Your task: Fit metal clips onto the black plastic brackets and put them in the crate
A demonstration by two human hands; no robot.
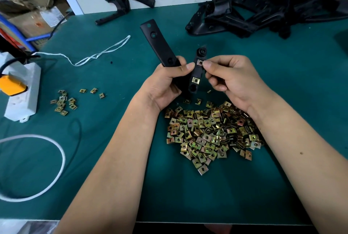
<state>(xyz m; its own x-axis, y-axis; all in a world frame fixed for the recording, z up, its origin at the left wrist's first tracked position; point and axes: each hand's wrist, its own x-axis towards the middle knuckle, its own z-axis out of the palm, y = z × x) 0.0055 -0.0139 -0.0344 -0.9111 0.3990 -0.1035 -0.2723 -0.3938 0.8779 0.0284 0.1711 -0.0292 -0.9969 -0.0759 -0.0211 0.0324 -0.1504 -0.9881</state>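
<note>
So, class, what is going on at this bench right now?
A person is fitting metal clips to a black bracket. The left hand grips the bracket, while the right hand pinches a clip onto its arm. One clip already sits lower down. A big pile of clips lies on the green table.

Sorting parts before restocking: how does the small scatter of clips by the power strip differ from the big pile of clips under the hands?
The small scatter holds about a dozen clips, mostly lying flat and apart; the big pile holds far more, heaped and overlapping. The small scatter sits at the left beside the white power strip; the big pile lies below the forearms. Both rest on the green mat and look like the same brassy square clips.
</note>
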